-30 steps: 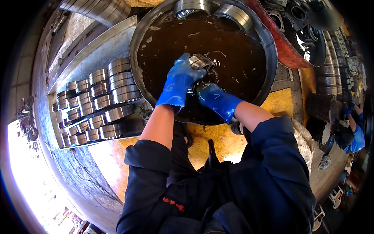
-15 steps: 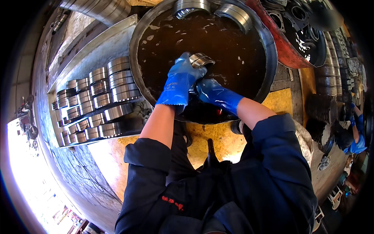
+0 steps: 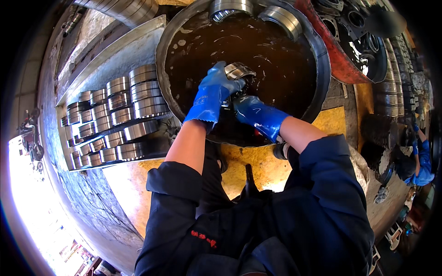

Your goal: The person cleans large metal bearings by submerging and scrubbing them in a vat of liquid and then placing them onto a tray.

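Note:
My left hand (image 3: 211, 95), in a long blue rubber glove, grips a shiny metal roller bearing (image 3: 239, 70) over a round tub (image 3: 323, 73) of dark brown liquid. The fingers wrap its near side and hide part of it. Close below and to the right is my right hand (image 3: 258, 115), gloved the same way and wet. Its fingers curl in toward the left hand; whatever they hold is hidden. Two larger bearings, one roller bearing (image 3: 231, 6) and one wide steel ring (image 3: 282, 21), rest at the tub's far rim.
Left of the tub, a metal tray (image 3: 115, 50) carries several rows of stacked bearings (image 3: 147, 92). A red-sided container (image 3: 324, 50) with dark ring-shaped parts stands at the far right. Another person (image 3: 421, 161) in blue is at the right edge. Yellow flooring (image 3: 239, 161) lies below the tub.
The hands and the bearing stay almost in place, with the right hand turned slightly. Ripples on the liquid differ. The whole view has shifted a little.

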The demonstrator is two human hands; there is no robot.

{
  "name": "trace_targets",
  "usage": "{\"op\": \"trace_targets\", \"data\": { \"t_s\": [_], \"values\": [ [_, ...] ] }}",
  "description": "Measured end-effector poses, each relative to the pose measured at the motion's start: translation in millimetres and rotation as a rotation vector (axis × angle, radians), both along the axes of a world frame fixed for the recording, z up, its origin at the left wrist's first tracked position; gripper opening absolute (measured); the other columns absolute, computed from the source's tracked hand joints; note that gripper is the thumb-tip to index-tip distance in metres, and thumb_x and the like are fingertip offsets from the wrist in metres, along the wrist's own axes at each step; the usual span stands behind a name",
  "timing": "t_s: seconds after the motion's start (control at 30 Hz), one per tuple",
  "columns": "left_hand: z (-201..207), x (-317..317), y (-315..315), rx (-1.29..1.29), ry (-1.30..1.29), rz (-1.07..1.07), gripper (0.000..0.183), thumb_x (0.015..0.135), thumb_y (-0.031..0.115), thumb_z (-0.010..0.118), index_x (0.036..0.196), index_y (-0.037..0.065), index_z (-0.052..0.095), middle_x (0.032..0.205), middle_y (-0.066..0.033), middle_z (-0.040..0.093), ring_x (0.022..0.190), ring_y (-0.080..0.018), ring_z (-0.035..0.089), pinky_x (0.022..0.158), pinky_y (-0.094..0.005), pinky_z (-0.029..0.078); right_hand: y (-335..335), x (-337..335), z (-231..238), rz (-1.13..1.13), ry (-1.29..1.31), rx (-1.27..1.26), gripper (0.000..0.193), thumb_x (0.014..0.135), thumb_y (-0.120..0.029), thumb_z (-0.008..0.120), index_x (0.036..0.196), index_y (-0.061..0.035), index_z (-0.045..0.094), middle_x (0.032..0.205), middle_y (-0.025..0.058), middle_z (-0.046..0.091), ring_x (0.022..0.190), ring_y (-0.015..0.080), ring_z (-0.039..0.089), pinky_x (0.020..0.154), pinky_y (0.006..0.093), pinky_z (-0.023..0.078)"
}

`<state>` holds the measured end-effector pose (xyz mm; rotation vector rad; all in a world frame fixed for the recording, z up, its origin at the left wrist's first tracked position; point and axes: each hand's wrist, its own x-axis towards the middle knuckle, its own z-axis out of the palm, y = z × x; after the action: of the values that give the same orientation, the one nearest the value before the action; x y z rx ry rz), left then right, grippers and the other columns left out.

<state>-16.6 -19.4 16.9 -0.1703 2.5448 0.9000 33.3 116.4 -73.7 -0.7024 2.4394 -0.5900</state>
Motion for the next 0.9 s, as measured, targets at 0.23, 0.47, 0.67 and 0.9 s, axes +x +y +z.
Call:
{"op": "trace_targets", "data": {
  "t_s": [0.23, 0.47, 0.67, 0.9],
  "values": [
    [18, 4, 9, 0.005, 0.032, -0.003, 0.074, 0.074, 0.037, 0.086, 0.133, 0.003, 0.057, 0.131, -0.0226, 0.064, 0.119, -0.0367, 0.065, 0.101, -0.042, 0.053, -8, -8, -31, -0.289, -0.475, -0.969, 0.046, 0.089, -0.019, 0.07, 0.133, -0.007, 0.059, 0.126, 0.0153, 0.065, 0.121, 0.027, 0.062, 0.104, 0.0383, 0.049],
    [22, 5, 1, 0.042, -0.026, 0.037, 0.069, 0.074, 0.034, 0.085, 0.13, 0.003, 0.059, 0.127, -0.0214, 0.067, 0.116, -0.0345, 0.067, 0.099, -0.0413, 0.054, 4, -2, 61, 0.036, -0.145, 0.053, 0.038, 0.087, -0.019, 0.071, 0.122, -0.0071, 0.066, 0.117, 0.0148, 0.069, 0.117, 0.0269, 0.065, 0.097, 0.0409, 0.054],
    [-25, -7, -8, 0.082, 0.049, 0.032, 0.066, 0.074, 0.03, 0.086, 0.128, 0.001, 0.061, 0.121, -0.0185, 0.071, 0.114, -0.0319, 0.069, 0.097, -0.0386, 0.056, 4, -22, 15, -0.158, -0.109, -0.23, 0.034, 0.088, -0.017, 0.069, 0.121, -0.0082, 0.066, 0.116, 0.0123, 0.07, 0.112, 0.0254, 0.066, 0.094, 0.0406, 0.055],
    [-2, 0, -13, 0.15, -0.001, -0.033, 0.08, 0.073, 0.037, 0.088, 0.136, 0.002, 0.053, 0.132, -0.0227, 0.064, 0.119, -0.0386, 0.065, 0.101, -0.0424, 0.053, -10, 0, 43, -0.046, -0.096, 0.108, 0.03, 0.089, -0.014, 0.066, 0.119, -0.0094, 0.066, 0.114, 0.0093, 0.07, 0.106, 0.0236, 0.067, 0.091, 0.0403, 0.055]
  ]
}}
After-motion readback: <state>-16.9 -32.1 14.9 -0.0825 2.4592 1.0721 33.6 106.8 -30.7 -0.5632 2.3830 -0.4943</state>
